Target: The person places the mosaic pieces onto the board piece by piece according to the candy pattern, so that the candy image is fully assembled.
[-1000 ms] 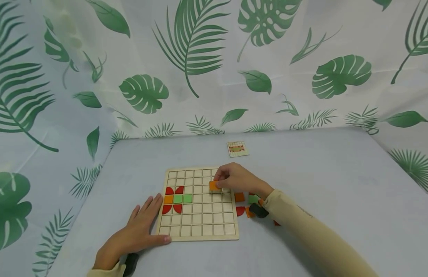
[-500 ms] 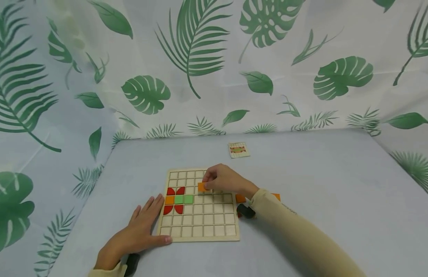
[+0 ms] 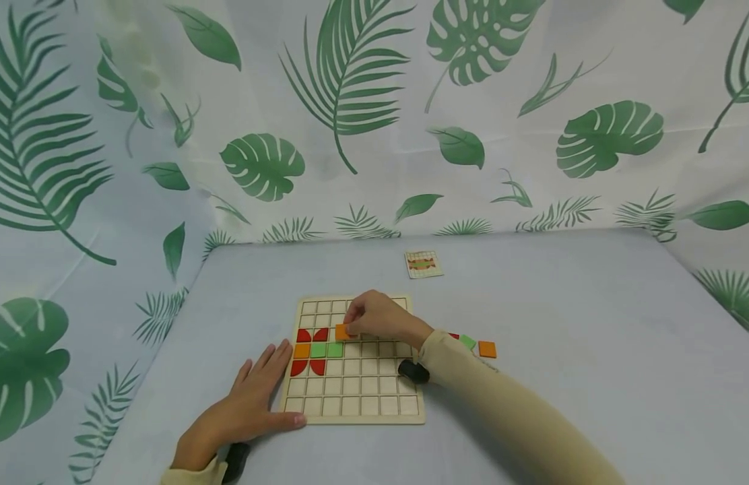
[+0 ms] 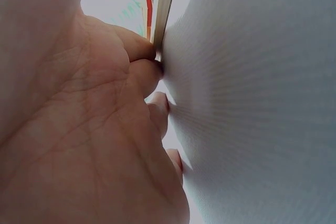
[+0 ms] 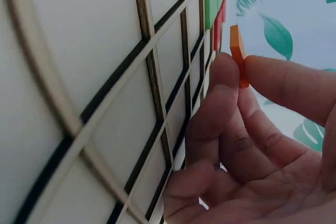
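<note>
A wooden grid board point(image 3: 332, 405) lies on the table. At its left side, red quarter-round pieces point(image 3: 317, 367) sit above and below a row of one orange square point(image 3: 302, 350) and two green squares point(image 3: 318, 349). My right hand point(image 3: 380, 316) pinches an orange square tile point(image 5: 238, 51) between thumb and fingers, over the board just above the right green square. In the right wrist view the tile is tilted and apart from the grid. My left hand point(image 3: 247, 401) rests with fingers spread at the board's left edge, its thumb at the front left corner.
A small pattern card point(image 3: 423, 264) lies behind the board. Right of the board are loose pieces, among them an orange tile point(image 3: 487, 349) and a green one point(image 3: 467, 341), partly behind my right sleeve point(image 3: 496, 391). A leaf-print cloth point(image 3: 374, 168) hangs behind the table.
My right hand has carried the orange tile leftward across the board, to beside the upper red pieces. My left hand stays at the board's left edge.
</note>
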Demonstrator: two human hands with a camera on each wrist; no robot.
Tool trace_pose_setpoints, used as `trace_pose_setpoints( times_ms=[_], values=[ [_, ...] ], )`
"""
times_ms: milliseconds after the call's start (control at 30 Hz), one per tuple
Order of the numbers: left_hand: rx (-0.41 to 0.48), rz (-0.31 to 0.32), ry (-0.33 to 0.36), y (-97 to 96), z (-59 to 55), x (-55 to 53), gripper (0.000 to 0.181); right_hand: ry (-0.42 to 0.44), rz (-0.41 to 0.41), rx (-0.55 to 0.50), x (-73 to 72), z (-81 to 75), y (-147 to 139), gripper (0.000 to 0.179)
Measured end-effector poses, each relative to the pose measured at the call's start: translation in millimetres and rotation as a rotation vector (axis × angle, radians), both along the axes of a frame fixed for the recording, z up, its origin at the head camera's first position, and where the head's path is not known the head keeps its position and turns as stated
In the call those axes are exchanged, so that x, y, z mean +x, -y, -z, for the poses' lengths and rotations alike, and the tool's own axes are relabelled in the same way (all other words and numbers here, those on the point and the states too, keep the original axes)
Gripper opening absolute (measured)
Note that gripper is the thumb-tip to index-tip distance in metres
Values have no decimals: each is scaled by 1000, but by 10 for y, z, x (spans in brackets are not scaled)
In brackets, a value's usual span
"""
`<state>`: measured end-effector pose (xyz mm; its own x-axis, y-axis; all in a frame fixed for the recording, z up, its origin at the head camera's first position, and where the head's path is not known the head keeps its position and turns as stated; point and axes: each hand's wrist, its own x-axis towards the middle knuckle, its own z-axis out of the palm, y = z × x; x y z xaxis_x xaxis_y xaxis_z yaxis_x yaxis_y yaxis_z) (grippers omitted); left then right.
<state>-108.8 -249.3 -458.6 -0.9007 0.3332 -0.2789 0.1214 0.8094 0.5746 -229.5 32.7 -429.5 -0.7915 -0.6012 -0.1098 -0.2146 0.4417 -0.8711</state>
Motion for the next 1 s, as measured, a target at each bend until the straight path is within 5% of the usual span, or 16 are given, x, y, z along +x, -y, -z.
trace_pose_setpoints(
  times_ms=[333, 600, 1000],
  values=[
    [15, 13, -7, -7, -7, 0, 130, 11, 52, 76, 10, -4, 125, 7],
    [9, 5, -25, 8, 29, 15, 133, -78, 53, 134, 14, -4, 219, 12],
    [-8, 13, 8, -25, -67, 24, 128, -149, 71, 168, 32, 24, 285, 15]
  ],
)
